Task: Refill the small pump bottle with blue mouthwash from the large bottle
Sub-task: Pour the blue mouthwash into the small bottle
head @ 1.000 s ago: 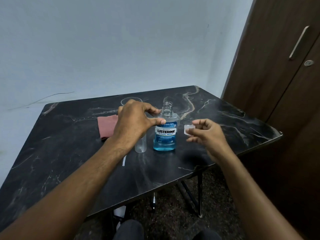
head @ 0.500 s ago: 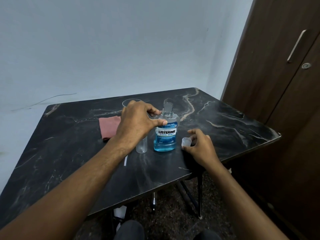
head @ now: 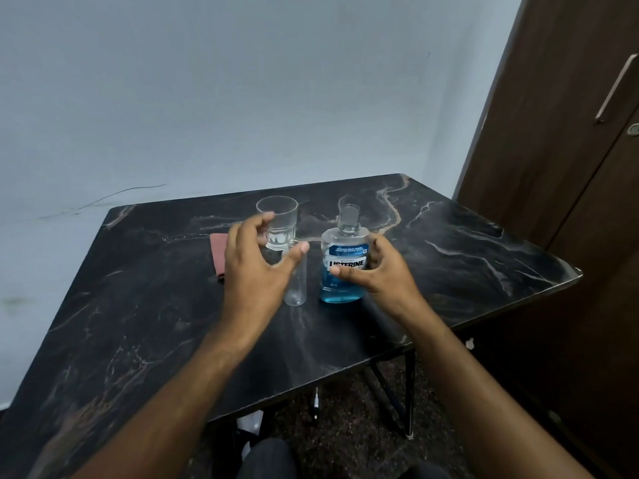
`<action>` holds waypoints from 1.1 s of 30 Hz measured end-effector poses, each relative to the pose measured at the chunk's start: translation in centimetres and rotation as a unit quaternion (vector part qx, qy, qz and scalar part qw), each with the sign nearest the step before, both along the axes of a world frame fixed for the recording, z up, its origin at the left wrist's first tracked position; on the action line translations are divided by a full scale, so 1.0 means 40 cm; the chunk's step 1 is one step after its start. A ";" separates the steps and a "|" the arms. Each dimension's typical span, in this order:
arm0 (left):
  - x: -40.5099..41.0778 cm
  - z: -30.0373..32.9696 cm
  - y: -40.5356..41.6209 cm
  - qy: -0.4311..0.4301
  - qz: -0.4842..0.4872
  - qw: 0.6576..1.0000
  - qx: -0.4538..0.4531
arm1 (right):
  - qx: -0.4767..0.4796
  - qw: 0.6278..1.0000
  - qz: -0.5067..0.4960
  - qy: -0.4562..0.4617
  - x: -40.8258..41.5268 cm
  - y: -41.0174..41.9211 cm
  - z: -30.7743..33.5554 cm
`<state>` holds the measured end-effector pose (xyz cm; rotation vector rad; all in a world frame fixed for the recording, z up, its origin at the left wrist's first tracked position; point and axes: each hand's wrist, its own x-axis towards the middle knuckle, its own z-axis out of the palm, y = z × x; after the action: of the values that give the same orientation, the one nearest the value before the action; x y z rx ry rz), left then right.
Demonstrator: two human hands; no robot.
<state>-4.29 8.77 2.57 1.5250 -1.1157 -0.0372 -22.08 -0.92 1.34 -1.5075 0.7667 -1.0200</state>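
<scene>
Reaching forward over the dark marbled table (head: pixel 145 326), I have both hands spread and gripping nothing. My left hand (head: pixel 257 267) hovers with fingers fanned and thumb out, just in front of the small clear bottle (head: pixel 296 288), which stands upright with its top hidden behind my thumb; I cannot tell whether I touch it. My right hand (head: pixel 378 271) curls loosely around the right side of the large mouthwash bottle (head: pixel 342 267), thumb across the lower label, fingers behind its shoulder, seemingly touching but not clamped. That bottle stands upright, neck uncapped, blue liquid filling only its lower part. The two bottles stand near each other with a narrow gap of bare table between them.

Behind the small bottle sits an empty drinking glass (head: pixel 278 221), and to its left a folded reddish cloth (head: pixel 218 255) lies flat, partly hidden by my left hand. All of this is grouped toward the far middle of the table, well back from every edge. The near half of the table is open beneath my forearms, and wide bare stretches run to the left edge and to the right corner. A pale wall stands close behind the far edge, and a dark wooden door (head: pixel 553 167) stands near the right corner
</scene>
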 end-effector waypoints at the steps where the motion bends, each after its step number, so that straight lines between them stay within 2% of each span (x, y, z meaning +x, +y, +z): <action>1: 0.005 -0.020 0.006 0.016 -0.004 1.000 0.025 | 0.007 1.000 -0.001 -0.016 0.007 -0.001 -0.002; 6: 0.017 -0.079 0.001 0.074 -0.048 0.990 0.109 | -0.007 0.999 -0.001 -0.042 0.016 -0.007 -0.001; 10: 0.009 -0.089 -0.016 0.019 -0.046 0.990 0.129 | -0.041 0.999 0.000 -0.022 0.018 -0.014 0.012; 14: 0.007 -0.087 -0.033 -0.017 -0.041 0.991 0.123 | -0.125 0.991 -0.042 0.037 0.010 -0.035 0.045; 19: 0.009 -0.065 -0.049 -0.013 -0.057 0.997 0.048 | -0.251 0.949 -0.122 0.149 -0.020 -0.047 0.083; 26: 0.005 -0.062 -0.077 -0.065 -0.080 0.994 0.029 | -0.313 0.912 -0.134 0.229 -0.045 -0.053 0.081; 33: 0.016 -0.100 -0.098 -0.098 -0.073 0.992 0.041 | -0.331 0.890 -0.131 0.285 -0.062 -0.076 0.054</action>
<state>-3.65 4.85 -1.41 1.5418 -1.3957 -0.0329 -24.54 -3.95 3.52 -2.4086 1.1216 -1.1083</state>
